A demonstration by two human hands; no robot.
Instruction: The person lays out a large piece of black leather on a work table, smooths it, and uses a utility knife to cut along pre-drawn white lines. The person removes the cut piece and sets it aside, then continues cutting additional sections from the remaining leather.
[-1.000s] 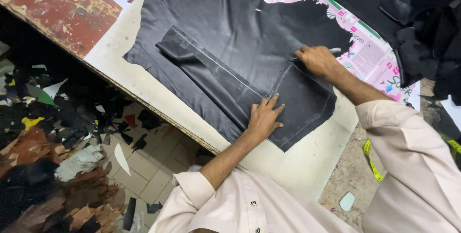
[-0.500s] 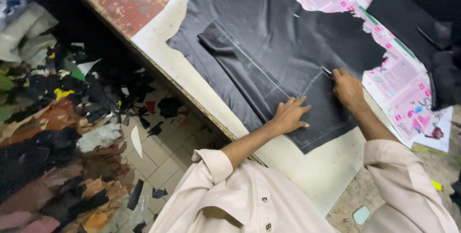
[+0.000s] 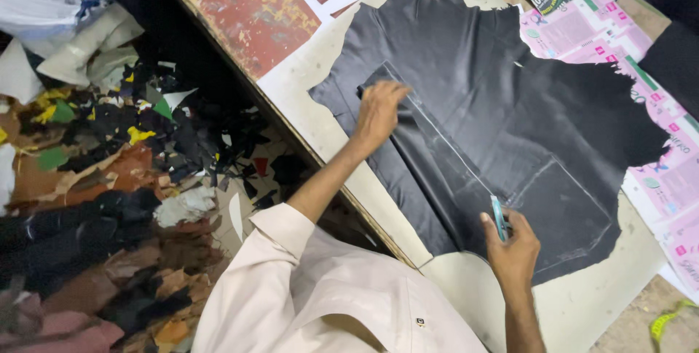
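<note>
— From the head view, where is the black leather sheet (image 3: 502, 113)?

— Spread flat on the pale worktable (image 3: 582, 309), chalk lines marked across it.

— The left hand (image 3: 378, 109)?

— Fingers curled, pressing on the sheet's far left corner.

— And the right hand (image 3: 513, 244)?

— Closed around a small teal marking tool (image 3: 499, 218), its tip touching the sheet near the lower edge. Scraps (image 3: 109, 142) litter the floor.

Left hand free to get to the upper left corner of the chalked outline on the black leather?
Probably yes: the left hand already rests on the black leather by that corner, nothing lying between; the right hand holds a small blue tool farther down.
</note>
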